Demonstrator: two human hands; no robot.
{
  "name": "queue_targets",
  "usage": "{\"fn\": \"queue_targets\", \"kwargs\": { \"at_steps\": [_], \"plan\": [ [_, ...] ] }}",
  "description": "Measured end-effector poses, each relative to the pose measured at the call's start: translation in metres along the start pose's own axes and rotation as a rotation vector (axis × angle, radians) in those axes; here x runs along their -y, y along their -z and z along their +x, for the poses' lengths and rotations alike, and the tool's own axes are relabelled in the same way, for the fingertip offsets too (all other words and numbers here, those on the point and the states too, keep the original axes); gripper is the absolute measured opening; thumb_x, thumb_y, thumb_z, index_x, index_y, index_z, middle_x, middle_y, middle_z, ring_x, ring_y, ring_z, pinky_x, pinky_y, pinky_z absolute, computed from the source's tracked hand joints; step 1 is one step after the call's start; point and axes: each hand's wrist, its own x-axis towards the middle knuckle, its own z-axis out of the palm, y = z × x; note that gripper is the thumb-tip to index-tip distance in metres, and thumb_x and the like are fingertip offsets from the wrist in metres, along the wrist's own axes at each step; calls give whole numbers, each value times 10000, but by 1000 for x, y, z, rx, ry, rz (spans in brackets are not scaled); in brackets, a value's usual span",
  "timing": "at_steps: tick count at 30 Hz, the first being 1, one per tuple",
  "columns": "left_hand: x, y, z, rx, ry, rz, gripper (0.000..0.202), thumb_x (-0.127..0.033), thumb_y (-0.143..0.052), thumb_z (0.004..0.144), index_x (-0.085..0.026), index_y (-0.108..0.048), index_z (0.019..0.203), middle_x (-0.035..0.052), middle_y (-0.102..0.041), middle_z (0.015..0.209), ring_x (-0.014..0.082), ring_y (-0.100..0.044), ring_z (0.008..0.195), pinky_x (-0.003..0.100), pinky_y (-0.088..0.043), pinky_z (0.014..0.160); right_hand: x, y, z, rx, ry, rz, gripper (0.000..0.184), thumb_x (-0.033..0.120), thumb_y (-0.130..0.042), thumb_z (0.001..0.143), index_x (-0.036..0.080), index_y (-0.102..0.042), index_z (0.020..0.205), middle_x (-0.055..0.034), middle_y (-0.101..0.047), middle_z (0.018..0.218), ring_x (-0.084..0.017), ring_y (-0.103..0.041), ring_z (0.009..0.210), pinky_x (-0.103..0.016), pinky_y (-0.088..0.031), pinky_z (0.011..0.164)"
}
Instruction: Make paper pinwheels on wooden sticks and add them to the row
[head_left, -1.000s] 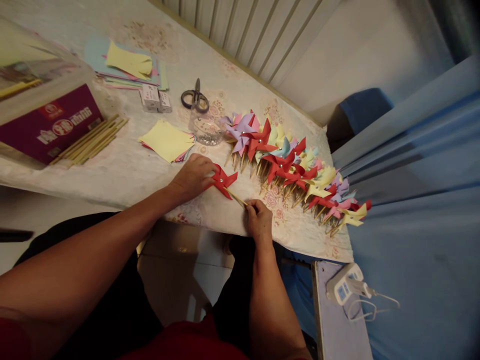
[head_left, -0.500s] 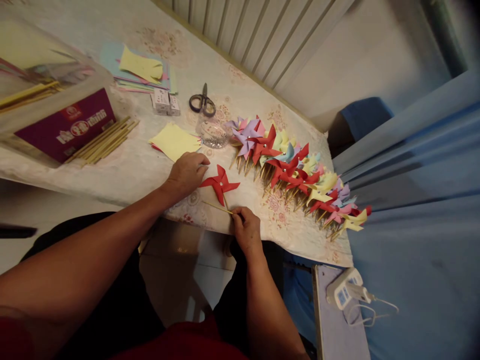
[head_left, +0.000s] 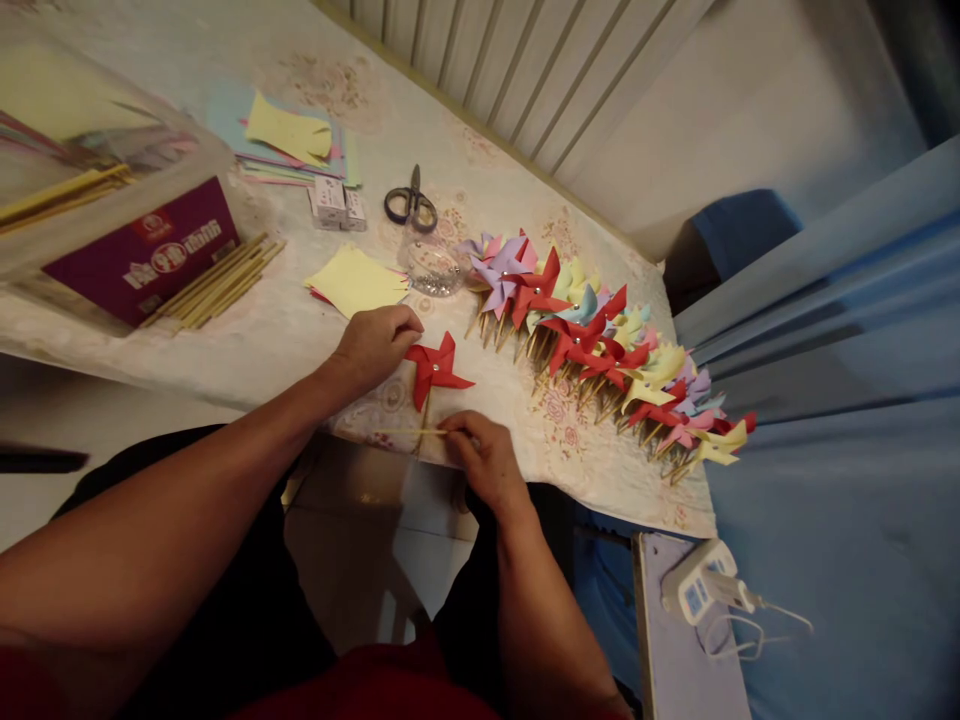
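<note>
A red paper pinwheel (head_left: 437, 372) with a shiny centre lies near the table's front edge, its stick pointing down toward me. My left hand (head_left: 375, 345) is closed at its left blade, with curled fingertips on the blade's tip. Between the thumb and fingers of my right hand (head_left: 487, 455) is a thin wooden stick (head_left: 405, 431), held level across the pinwheel's stick. Yellow paper squares (head_left: 356, 280), with some red under them, are just beyond my left hand. Behind the pinwheel sits a clear container of small shiny pins (head_left: 435, 275).
Many finished pinwheels (head_left: 577, 335) stand in a long row at right. Scissors (head_left: 411, 205), small white boxes (head_left: 330, 203) and coloured paper (head_left: 289, 135) lie farther back. Loose sticks (head_left: 217, 290) lie by a clear bin (head_left: 180, 165) at left. A power strip (head_left: 697, 580) sits low right.
The red pinwheel has turned, and its stick has swung leftward from my right hand. The thin stick in that hand is now nearly level and reaches farther left.
</note>
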Motion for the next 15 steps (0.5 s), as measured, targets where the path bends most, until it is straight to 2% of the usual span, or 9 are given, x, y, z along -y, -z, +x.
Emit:
{"fn": "queue_targets", "kwargs": {
  "at_steps": [3, 5, 9, 15],
  "plan": [
    [-2, -1, -3, 97, -183, 120, 156, -202, -553, 847, -170, -685, 770, 57, -692, 808, 204, -613, 806, 351, -497, 799, -11, 28, 9, -236, -24, -96, 160, 220, -514, 878, 209, -657, 806, -7, -672, 794, -164, -619, 775, -278, -480, 756],
    [-3, -2, -6, 153, -316, 198, 175, -187, -547, 868, -160, -697, 781, 74, -685, 827, 218, -597, 843, 378, -486, 838, -22, 45, 18, -334, -25, -187, 137, 232, -534, 863, 212, -650, 793, -7, -658, 787, -171, -602, 771, -292, -466, 760],
    [-3, -5, -11, 176, -480, 319, 229, -162, -515, 918, -148, -729, 837, 96, -666, 844, 229, -538, 862, 420, -451, 837, -44, 65, 37, -330, 21, -331, 136, 216, -533, 850, 218, -644, 771, -19, -652, 779, -186, -587, 769, -308, -455, 763],
    [4, -15, -15, 131, -529, 333, 191, -158, -559, 908, -179, -729, 824, 82, -646, 860, 225, -499, 869, 394, -417, 775, -63, 65, 48, -298, 54, -406, 161, 164, -515, 826, 211, -659, 768, -39, -661, 776, -200, -600, 772, -317, -456, 755]
  ]
}}
